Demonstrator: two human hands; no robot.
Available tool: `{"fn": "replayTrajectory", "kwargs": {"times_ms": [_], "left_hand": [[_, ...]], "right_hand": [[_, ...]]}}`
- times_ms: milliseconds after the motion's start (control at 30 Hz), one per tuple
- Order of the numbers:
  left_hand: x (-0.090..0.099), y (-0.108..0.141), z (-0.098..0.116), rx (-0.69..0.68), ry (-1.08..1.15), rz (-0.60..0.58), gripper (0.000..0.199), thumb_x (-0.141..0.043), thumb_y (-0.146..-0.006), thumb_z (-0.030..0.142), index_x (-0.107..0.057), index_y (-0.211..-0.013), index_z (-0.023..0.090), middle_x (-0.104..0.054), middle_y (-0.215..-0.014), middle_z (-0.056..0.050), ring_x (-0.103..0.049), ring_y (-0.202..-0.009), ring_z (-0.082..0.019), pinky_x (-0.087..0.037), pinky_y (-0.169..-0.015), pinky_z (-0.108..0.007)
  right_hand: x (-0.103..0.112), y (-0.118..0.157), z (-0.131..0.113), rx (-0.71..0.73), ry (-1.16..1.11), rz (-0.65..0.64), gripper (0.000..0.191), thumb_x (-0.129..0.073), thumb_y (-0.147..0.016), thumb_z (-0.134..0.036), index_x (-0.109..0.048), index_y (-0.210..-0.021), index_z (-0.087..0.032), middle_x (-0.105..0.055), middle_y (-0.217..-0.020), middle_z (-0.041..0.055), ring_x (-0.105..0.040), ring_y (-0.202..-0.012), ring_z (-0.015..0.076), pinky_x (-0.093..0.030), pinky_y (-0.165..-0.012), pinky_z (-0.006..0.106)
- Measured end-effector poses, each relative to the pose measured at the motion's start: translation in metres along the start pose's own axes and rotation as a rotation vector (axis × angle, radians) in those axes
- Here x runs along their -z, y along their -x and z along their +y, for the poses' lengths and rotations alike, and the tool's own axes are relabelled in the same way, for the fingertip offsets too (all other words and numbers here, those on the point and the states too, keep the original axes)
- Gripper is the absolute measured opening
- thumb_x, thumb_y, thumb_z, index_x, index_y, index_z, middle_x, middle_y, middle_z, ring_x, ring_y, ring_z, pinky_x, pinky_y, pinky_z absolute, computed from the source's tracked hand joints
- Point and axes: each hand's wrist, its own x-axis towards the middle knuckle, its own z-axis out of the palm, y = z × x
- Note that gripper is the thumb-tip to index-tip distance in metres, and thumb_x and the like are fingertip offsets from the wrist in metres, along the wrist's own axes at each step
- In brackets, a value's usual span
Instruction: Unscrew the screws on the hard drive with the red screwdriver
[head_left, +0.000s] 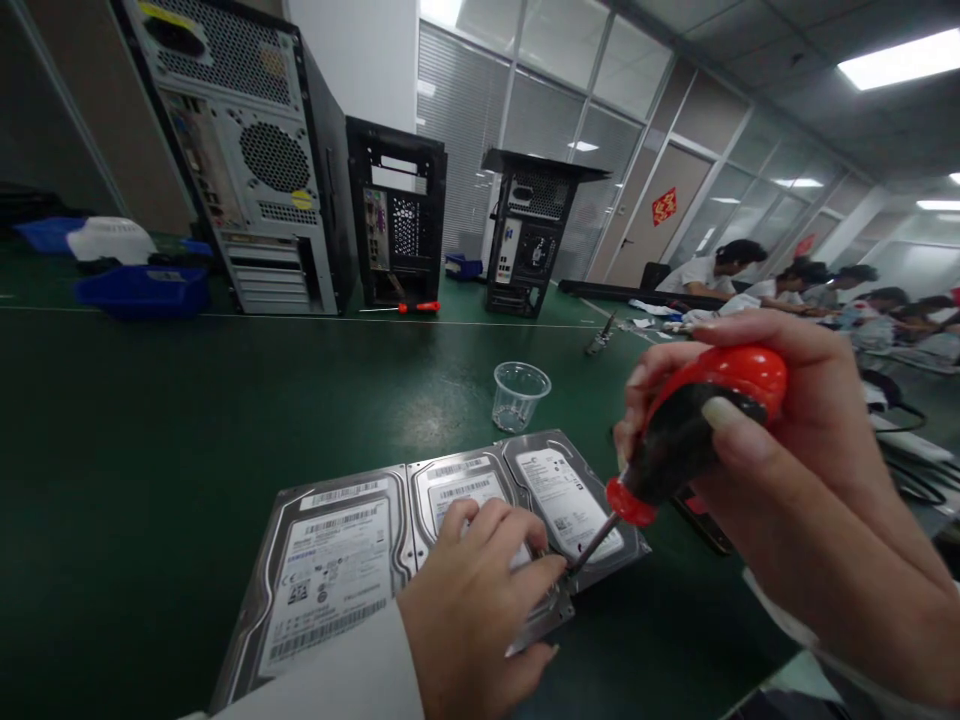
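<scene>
Three hard drives lie side by side on the green table: a left drive, a middle drive and a right drive, labels up. My left hand is bent over the middle drive and holds it, hiding much of its label. In my right hand is a red-and-black screwdriver, gripped by its thick handle. Its shaft slants down to the middle drive's edge beside my left index finger. Whether the tip sits in a screw cannot be made out. A clear plastic cup with small dark bits stands behind the drives.
Computer cases stand along the back: a large one, a black one and another. A second screwdriver lies before the black case. Blue bin at left. Several people sit at tables on the far right.
</scene>
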Motion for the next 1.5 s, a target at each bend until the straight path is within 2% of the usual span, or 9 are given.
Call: {"fn": "replayTrajectory", "kwargs": {"times_ms": [200,600,767,933,1033,1100,1200,1267,1500], "left_hand": [[-0.005,0.0,0.002,0.028,-0.031,0.072,0.053,-0.089,-0.068,0.03,-0.059,-0.111,0.029,-0.054,-0.119,0.005,-0.047,-0.109,-0.022,-0.028,-0.099,-0.043],[-0.006,-0.001,0.004,0.054,-0.021,0.106,0.056,-0.087,-0.062,0.017,-0.06,-0.109,0.03,-0.054,-0.119,0.007,-0.046,-0.112,-0.02,-0.029,-0.099,-0.041],[-0.005,-0.001,0.004,0.066,-0.005,0.112,0.057,-0.088,-0.06,0.016,-0.061,-0.108,0.031,-0.055,-0.118,0.007,-0.046,-0.112,-0.02,-0.028,-0.099,-0.041],[-0.005,0.0,0.004,0.054,-0.013,0.088,0.055,-0.087,-0.064,0.02,-0.06,-0.111,0.031,-0.054,-0.12,0.006,-0.045,-0.113,-0.021,-0.029,-0.099,-0.041],[-0.004,0.0,0.005,0.063,-0.021,0.102,0.058,-0.087,-0.062,0.016,-0.059,-0.111,0.031,-0.053,-0.121,0.006,-0.045,-0.114,-0.021,-0.029,-0.101,-0.041],[-0.004,0.0,0.005,0.07,-0.024,0.106,0.058,-0.086,-0.061,0.015,-0.06,-0.111,0.031,-0.054,-0.12,0.006,-0.045,-0.114,-0.021,-0.03,-0.101,-0.041],[-0.004,-0.001,0.004,0.061,-0.036,0.086,0.058,-0.088,-0.062,0.02,-0.06,-0.112,0.032,-0.053,-0.121,0.006,-0.045,-0.114,-0.022,-0.031,-0.1,-0.043],[-0.004,-0.001,0.003,0.059,-0.026,0.086,0.058,-0.089,-0.063,0.021,-0.06,-0.112,0.032,-0.053,-0.122,0.006,-0.045,-0.114,-0.022,-0.03,-0.101,-0.043],[-0.004,-0.001,0.003,0.08,-0.002,0.085,0.062,-0.093,-0.057,0.021,-0.061,-0.11,0.031,-0.053,-0.121,0.007,-0.045,-0.113,-0.023,-0.032,-0.099,-0.043]], "right_hand": [[0.025,0.003,0.004,0.074,0.069,-0.13,0.031,-0.051,-0.09,-0.031,-0.054,-0.119,-0.04,-0.055,-0.104,0.0073,-0.062,-0.08,0.0249,-0.061,-0.057,0.043],[0.046,-0.017,0.017,-0.001,0.013,-0.15,0.028,-0.06,-0.085,-0.031,-0.061,-0.112,-0.031,-0.061,-0.1,0.009,-0.068,-0.076,0.028,-0.062,-0.061,0.049],[0.045,-0.019,0.013,0.16,0.232,-0.153,0.028,-0.065,-0.084,-0.032,-0.06,-0.111,-0.031,-0.061,-0.097,0.0051,-0.066,-0.073,0.0232,-0.061,-0.06,0.041],[0.031,-0.019,0.001,0.352,0.444,-0.107,0.033,-0.077,-0.073,-0.044,-0.063,-0.1,-0.032,-0.063,-0.091,0.0024,-0.063,-0.074,0.0251,-0.054,-0.061,0.045],[0.023,-0.021,-0.009,0.4,0.548,-0.197,0.031,-0.075,-0.074,-0.049,-0.062,-0.097,-0.033,-0.064,-0.086,0.001,-0.062,-0.071,0.0237,-0.053,-0.056,0.042],[0.021,-0.025,-0.016,0.368,0.558,-0.287,0.029,-0.065,-0.081,-0.053,-0.062,-0.102,-0.034,-0.065,-0.092,0.0019,-0.063,-0.077,0.0247,-0.054,-0.053,0.04],[0.025,-0.034,-0.023,0.12,0.416,-0.409,0.029,-0.051,-0.091,-0.047,-0.068,-0.108,-0.029,-0.067,-0.102,0.0055,-0.066,-0.089,0.0264,-0.059,-0.059,0.036],[0.029,-0.041,-0.025,0.0,0.272,-0.439,0.029,-0.058,-0.089,-0.041,-0.072,-0.105,-0.022,-0.069,-0.099,0.0087,-0.069,-0.087,0.0262,-0.061,-0.063,0.034],[0.031,-0.052,-0.009,0.034,0.064,-0.42,0.025,-0.081,-0.069,-0.024,-0.068,-0.089,-0.021,-0.071,-0.084,0.0054,-0.071,-0.072,0.0246,-0.062,-0.056,0.035]]}}
